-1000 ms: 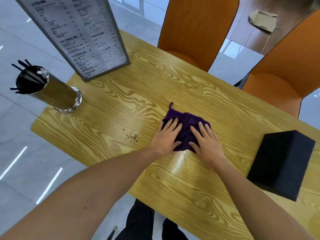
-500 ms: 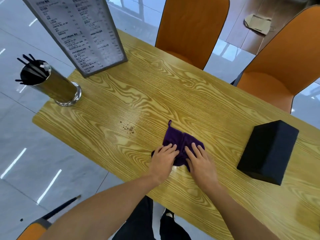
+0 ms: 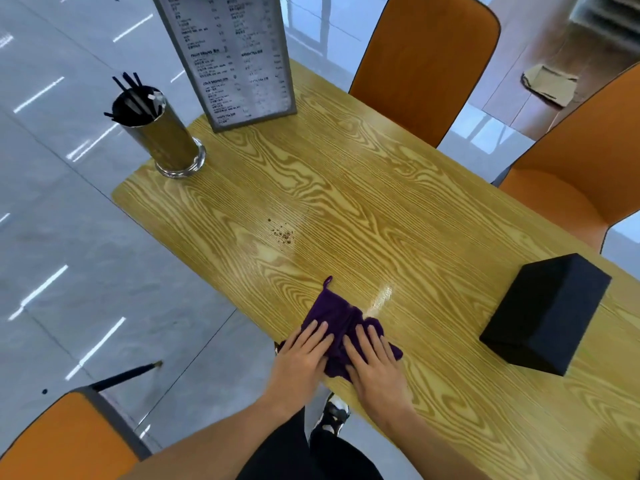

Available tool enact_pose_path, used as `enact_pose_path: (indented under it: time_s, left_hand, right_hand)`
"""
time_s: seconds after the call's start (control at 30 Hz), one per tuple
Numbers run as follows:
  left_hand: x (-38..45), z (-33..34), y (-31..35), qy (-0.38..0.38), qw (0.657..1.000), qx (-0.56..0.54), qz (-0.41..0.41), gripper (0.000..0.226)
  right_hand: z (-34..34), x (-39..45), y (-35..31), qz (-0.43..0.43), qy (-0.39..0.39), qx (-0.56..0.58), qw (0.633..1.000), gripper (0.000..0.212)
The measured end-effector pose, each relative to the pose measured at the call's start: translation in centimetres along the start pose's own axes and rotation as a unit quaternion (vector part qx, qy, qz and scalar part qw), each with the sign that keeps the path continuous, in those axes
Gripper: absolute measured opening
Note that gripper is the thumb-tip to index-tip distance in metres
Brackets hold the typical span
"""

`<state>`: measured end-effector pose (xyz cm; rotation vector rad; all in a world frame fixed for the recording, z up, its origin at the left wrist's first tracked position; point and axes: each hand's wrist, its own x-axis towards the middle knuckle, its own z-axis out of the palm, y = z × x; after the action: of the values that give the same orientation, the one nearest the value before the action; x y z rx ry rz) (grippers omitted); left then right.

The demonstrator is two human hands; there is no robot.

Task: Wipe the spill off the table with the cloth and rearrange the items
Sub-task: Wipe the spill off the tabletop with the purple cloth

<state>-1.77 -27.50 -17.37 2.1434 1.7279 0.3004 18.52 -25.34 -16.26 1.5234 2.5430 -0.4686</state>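
A purple cloth lies bunched at the near edge of the wooden table, part of it over the edge. My left hand and my right hand press flat on it side by side, fingers straight. A patch of small brown crumbs sits on the table beyond the cloth, to the left. A wet shiny streak shows just right of the cloth.
A metal holder with black straws and a standing menu board stand at the far left corner. A black box stands at the right. Orange chairs line the far side; another one is near left.
Both hands have dragged the cloth toward me, from the table's middle to its near edge. The crumbs stay where they were.
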Motion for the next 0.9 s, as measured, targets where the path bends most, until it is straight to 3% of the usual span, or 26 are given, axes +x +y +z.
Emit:
enact_pose_path:
  time_s: [0.23,0.4,0.6,0.8,0.9]
  left_hand:
    - [-1.7,-1.9,-4.1,0.012,0.989,0.012,-0.150,0.055]
    - [-1.9,-4.0,-8.6,0.030,0.980,0.024,-0.195,0.052]
    - [-0.5,-5.4,-10.4,0.066,0.987,0.061,-0.135,0.027]
    - [1.5,-3.5,-7.5,0.017,0.997,0.031,-0.074,0.040]
    - [4.0,-2.4,-4.4,-0.006,1.000,0.007,-0.015,0.042]
  right_hand:
    - [-0.8,5.8,-3.5,-0.086,-0.036,0.009,0.996,0.060]
    - [-1.9,11.3,-7.5,-0.137,-0.061,0.006,0.989,0.062]
    - [-2.3,12.9,-9.1,-0.131,-0.075,0.017,0.988,0.077]
    - [-1.9,9.7,-4.6,-0.069,-0.044,0.005,0.997,0.080]
    - [-1.8,7.6,-1.3,-0.016,-0.007,-0.008,1.000,0.067]
